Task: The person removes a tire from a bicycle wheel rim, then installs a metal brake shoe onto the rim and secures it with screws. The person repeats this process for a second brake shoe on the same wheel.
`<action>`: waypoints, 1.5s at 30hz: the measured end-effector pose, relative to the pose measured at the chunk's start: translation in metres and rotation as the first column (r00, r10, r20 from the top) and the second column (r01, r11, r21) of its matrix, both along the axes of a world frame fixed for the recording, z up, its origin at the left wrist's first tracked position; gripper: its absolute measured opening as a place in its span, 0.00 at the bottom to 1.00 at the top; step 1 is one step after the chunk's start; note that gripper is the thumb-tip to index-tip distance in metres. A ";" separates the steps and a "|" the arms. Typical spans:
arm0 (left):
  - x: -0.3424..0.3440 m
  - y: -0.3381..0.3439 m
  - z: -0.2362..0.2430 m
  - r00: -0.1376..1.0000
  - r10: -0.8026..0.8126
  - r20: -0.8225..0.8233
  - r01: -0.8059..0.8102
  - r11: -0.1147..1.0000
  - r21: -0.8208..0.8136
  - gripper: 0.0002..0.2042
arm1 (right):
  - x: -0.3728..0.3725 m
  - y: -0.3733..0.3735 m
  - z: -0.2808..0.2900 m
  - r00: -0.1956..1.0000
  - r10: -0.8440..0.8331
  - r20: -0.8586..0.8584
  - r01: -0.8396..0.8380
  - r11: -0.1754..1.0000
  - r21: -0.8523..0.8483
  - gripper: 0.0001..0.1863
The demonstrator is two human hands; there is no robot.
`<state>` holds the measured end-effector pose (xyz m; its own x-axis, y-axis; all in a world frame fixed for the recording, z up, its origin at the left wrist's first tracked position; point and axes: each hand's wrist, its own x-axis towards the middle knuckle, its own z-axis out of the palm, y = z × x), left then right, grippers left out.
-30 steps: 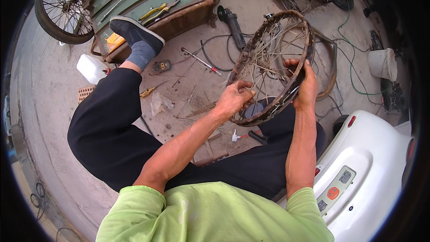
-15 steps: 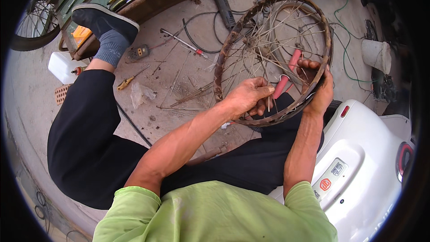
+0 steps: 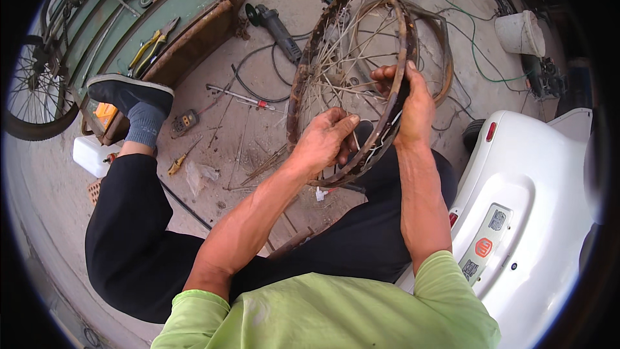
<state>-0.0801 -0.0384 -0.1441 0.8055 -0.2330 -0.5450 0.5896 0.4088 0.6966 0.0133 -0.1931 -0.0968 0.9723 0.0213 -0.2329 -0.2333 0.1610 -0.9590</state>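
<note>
The wheel [image 3: 339, 81], rusty and without a tyre, is held clear of the floor [image 3: 223, 184], to the right of the cart [image 3: 213, 22] and over the person's right leg. It is tilted and shows as an upright oval. The oval's long axis runs from the near side to the far side, its far end leaning right; the spoked face is turned up and toward the left.

Right hand [image 3: 415, 108]: grip closed on the rim at the wheel's right side, thumb along the outside, fingers curled through to the inside. Most of the wheel lies to the left of this grip and beyond it.

Left hand [image 3: 321, 140]: passes over the near left rim, thumb and fingers bent among the spokes. Whether this grip pinches a spoke cannot be told. The bulk of the wheel extends beyond it.

On the cart, pliers [image 3: 147, 52] lie near the right edge. On the floor, a grinder [image 3: 279, 33] lies off that edge, toward the wheel; a meter [image 3: 185, 123] and screwdriver [image 3: 183, 158] lie near the cart's near corner.
</note>
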 end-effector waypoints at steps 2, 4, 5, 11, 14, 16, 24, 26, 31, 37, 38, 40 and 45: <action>-0.002 0.006 0.005 1.000 0.026 0.003 -0.026 0.999 0.030 0.16 | -0.001 0.006 0.003 1.000 0.001 -0.003 -0.001 0.999 -0.042 0.23; -0.007 0.001 0.010 0.991 0.134 0.031 -0.137 0.976 0.168 0.17 | -0.001 0.011 0.010 1.000 0.004 -0.007 -0.004 0.997 -0.071 0.24; -0.009 -0.001 0.011 0.989 0.137 0.049 -0.145 0.961 0.234 0.18 | -0.001 0.009 0.011 1.000 0.020 0.015 -0.019 0.997 -0.074 0.24; -0.023 -0.006 -0.004 0.903 0.372 0.213 -0.398 0.913 0.093 0.12 | -0.004 0.019 0.004 0.998 0.048 -0.040 -0.045 0.996 0.078 0.22; -0.028 -0.001 -0.005 0.880 0.438 0.186 -0.447 0.894 0.010 0.12 | -0.009 0.027 -0.002 0.992 0.105 -0.073 -0.089 0.977 0.196 0.18; -0.032 0.007 0.002 0.875 0.434 0.215 -0.449 0.893 0.029 0.12 | -0.014 0.035 0.006 0.990 0.114 -0.083 -0.095 0.975 0.202 0.19; -0.049 0.009 0.037 0.872 0.369 0.321 -0.445 0.872 0.206 0.17 | -0.004 0.049 0.003 0.983 0.077 -0.167 -0.008 0.925 0.380 0.20; -0.055 0.010 0.038 0.875 0.327 0.358 -0.438 0.849 0.295 0.19 | 0.001 0.046 -0.003 0.975 0.111 -0.193 -0.037 0.935 0.353 0.21; -0.066 0.016 0.044 0.863 0.217 0.456 -0.416 0.818 0.397 0.21 | 0.007 0.049 -0.002 0.973 0.052 -0.223 0.031 0.935 0.353 0.23; -0.078 0.008 0.061 0.820 -0.076 0.567 -0.382 0.665 0.642 0.37 | 0.008 0.059 -0.005 0.982 0.020 -0.190 0.045 0.942 0.332 0.23; -0.081 0.002 0.076 0.836 -0.120 0.536 -0.359 0.619 0.699 0.42 | 0.008 0.060 -0.005 0.981 0.030 -0.193 0.037 0.941 0.337 0.23; -0.082 0.000 0.075 0.841 -0.148 0.520 -0.375 0.533 0.758 0.51 | 0.008 0.063 -0.004 0.981 0.034 -0.190 0.034 0.938 0.344 0.23; -0.082 0.000 0.080 0.850 -0.200 0.488 -0.339 0.502 0.796 0.48 | 0.002 0.066 0.005 0.979 0.032 -0.200 0.038 0.941 0.336 0.20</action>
